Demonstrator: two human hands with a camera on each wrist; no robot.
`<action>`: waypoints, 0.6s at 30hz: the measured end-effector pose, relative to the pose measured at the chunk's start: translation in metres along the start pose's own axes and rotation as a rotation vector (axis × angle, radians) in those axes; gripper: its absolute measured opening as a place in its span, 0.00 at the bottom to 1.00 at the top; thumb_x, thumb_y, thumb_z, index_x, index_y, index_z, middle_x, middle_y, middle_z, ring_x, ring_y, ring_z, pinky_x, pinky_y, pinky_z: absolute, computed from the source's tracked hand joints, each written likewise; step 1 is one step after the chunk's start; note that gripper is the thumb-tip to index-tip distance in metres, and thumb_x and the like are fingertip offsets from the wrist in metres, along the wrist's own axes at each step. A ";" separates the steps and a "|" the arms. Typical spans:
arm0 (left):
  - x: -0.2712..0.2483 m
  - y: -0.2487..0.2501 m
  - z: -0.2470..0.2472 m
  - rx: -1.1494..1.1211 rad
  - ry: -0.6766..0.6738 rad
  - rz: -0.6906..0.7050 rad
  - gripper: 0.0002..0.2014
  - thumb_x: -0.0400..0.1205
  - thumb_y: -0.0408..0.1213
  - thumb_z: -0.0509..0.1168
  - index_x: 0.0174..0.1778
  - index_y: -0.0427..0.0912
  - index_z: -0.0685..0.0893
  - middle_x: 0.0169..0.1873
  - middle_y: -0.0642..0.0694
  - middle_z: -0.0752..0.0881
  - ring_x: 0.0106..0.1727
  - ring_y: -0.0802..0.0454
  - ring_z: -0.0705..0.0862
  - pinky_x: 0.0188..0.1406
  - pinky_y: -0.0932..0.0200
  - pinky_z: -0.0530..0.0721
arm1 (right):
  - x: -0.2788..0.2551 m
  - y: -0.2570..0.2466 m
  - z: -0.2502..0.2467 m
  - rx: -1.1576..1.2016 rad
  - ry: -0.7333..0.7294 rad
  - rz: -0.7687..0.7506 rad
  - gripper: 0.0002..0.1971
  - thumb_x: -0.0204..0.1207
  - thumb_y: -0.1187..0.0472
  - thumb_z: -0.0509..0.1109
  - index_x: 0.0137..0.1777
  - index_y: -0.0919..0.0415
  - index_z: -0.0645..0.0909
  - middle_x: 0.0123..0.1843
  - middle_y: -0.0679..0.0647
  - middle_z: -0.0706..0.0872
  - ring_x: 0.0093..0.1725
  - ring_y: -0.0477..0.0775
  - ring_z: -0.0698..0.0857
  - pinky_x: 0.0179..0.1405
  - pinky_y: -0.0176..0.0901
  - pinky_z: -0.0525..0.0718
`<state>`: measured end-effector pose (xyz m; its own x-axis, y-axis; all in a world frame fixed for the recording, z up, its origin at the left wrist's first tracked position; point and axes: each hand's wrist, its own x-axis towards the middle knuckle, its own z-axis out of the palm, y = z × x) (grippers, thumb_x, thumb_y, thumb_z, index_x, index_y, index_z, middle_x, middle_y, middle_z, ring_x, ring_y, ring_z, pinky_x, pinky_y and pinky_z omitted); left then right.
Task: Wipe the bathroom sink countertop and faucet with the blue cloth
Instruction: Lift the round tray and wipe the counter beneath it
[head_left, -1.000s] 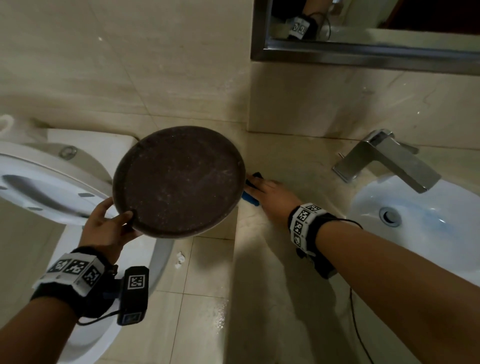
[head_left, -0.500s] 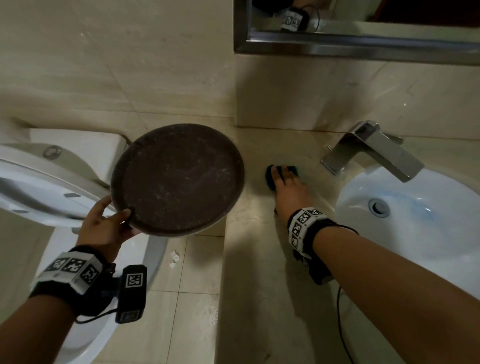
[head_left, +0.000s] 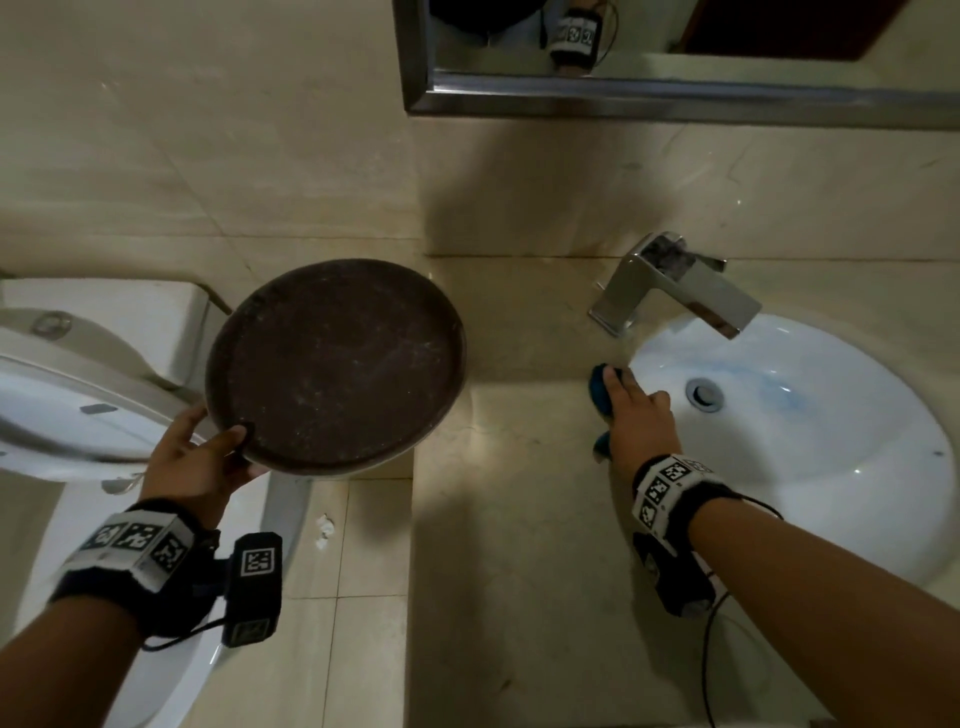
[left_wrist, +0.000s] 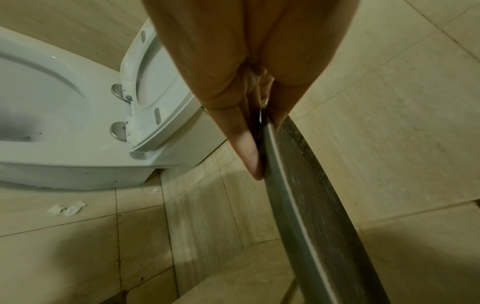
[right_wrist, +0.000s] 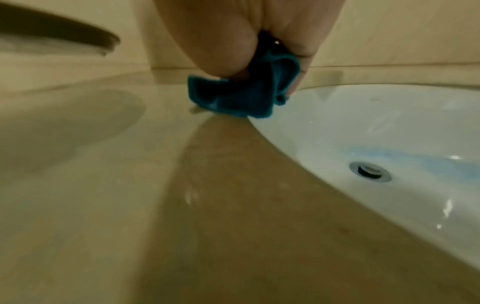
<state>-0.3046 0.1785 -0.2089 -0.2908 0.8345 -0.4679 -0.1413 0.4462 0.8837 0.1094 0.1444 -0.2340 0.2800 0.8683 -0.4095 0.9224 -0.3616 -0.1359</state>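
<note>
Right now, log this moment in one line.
left hand: holds tray | right hand: presses cloth on countertop by sink | faucet: untouched

Bunched blue cloth (right_wrist: 241, 96) on countertop (head_left: 519, 519) beside faucet (head_left: 670, 286)

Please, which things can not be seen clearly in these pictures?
- Blue cloth: head view, mostly under the right hand.
- Round tray underside: faces away in head view.
- Faucet: absent from the blurred right wrist view.
- Left hand fingers: behind the tray, head view.
</note>
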 end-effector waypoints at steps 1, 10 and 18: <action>-0.002 0.001 0.000 0.015 -0.009 0.005 0.19 0.82 0.21 0.58 0.67 0.41 0.72 0.64 0.26 0.77 0.50 0.38 0.83 0.27 0.60 0.87 | -0.002 -0.001 -0.003 0.038 0.007 0.031 0.47 0.71 0.68 0.72 0.83 0.52 0.45 0.84 0.54 0.52 0.69 0.65 0.66 0.71 0.51 0.66; 0.004 0.004 -0.025 0.127 -0.008 0.067 0.20 0.82 0.21 0.59 0.60 0.51 0.75 0.57 0.35 0.79 0.37 0.58 0.87 0.27 0.72 0.84 | 0.038 -0.096 -0.016 0.112 0.135 -0.353 0.41 0.71 0.76 0.64 0.80 0.46 0.57 0.83 0.52 0.57 0.74 0.63 0.62 0.77 0.50 0.61; 0.026 -0.002 -0.042 0.040 0.032 0.013 0.24 0.80 0.23 0.62 0.70 0.49 0.73 0.54 0.33 0.84 0.56 0.35 0.83 0.51 0.42 0.84 | 0.094 -0.156 -0.003 0.077 -0.024 -0.467 0.28 0.82 0.61 0.56 0.80 0.42 0.56 0.84 0.57 0.47 0.81 0.67 0.50 0.81 0.56 0.54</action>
<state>-0.3513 0.1859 -0.2224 -0.3224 0.8302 -0.4548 -0.0990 0.4483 0.8884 -0.0073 0.2835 -0.2486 -0.1671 0.9363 -0.3090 0.9253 0.0408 -0.3770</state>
